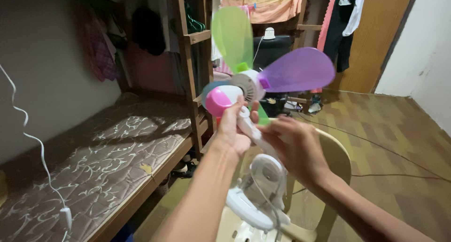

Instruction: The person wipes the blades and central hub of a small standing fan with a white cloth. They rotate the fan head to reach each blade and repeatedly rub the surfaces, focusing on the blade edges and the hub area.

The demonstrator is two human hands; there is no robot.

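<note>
The left hand was raised in front of the body, its fingers curled shut around the slim white neck of a small plastic fan. The right hand sat just beside it, lower on the same neck; its fingers were bent toward the stem and looked to touch it, though motion blur hid how tight the grip was.

The fan was held up at about chest height, above a cream plastic chair. Its round white motor housing had a ribbed, slotted face. 2 smooth, translucent, paddle-shaped blades stood out clearly: a green blade pointing up and a purple blade pointing right. A glossy pink and white rounded part showed just above the left thumb. The neck ran down to a white rounded base with a thin cord looped over it, resting on the chair's seat.

To the left lay a bare mattress in quilted brown fabric with a pale swirling pattern, set on a wooden bed frame. A wavy white cable hung along the grey wall beside it. Behind the fan stood a wooden shelf post, and clothes hung in the background. The floor had a brown parquet pattern.
</note>
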